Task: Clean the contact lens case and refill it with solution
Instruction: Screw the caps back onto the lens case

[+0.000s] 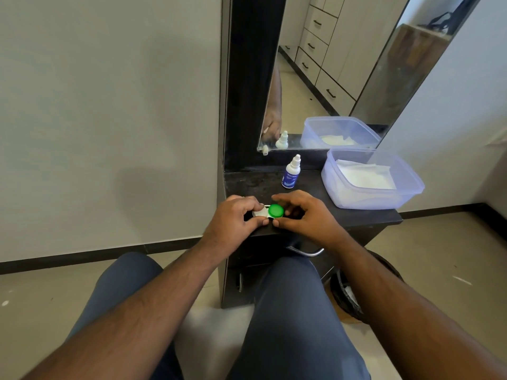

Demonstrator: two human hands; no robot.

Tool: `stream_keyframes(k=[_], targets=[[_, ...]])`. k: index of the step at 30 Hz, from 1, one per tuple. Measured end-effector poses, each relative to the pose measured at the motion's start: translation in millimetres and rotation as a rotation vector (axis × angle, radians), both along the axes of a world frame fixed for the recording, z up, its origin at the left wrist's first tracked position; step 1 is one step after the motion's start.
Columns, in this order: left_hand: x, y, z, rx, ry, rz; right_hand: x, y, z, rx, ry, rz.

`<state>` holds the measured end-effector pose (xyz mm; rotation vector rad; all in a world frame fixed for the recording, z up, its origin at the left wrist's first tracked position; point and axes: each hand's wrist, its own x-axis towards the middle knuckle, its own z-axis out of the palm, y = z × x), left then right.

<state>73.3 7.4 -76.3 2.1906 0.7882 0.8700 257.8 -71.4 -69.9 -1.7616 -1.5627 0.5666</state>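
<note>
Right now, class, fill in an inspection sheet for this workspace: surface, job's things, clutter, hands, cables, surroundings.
Surface: dark countertop, mirror behind it.
Job's things: contact lens case at the front edge, green cap on; solution bottle upright behind, capped.
Clutter: clear plastic tub at right, white tissue inside.
Hands: left hand pinches the case's white end; right hand has its fingers at the green cap.
Cables: nothing seen.
Surroundings: drawer handle below the countertop, bin on the floor, plain wall at left.
</note>
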Motion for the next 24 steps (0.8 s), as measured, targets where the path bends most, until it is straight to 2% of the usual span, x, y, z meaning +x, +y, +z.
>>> stream_keyframes(k=[3, 8, 11, 15, 24], targets=[[0, 0, -1, 0.006, 0.006, -0.002, 5, 0, 2, -0.042, 0.001, 0.050], [0, 0, -2, 0.021, 0.011, -0.002, -1, 4, -3, -0.009, -0.060, -0.025], [0, 1, -2, 0.017, 0.003, -0.004, 0, 2, 1, -0.003, -0.052, 0.016], [0, 1, -3, 0.026, 0.013, -0.002, 1, 4, 7, -0.092, -0.101, 0.068], [0, 5, -5, 0.036, 0.014, -0.001, -11, 0, 5, -0.038, -0.238, -0.022]])
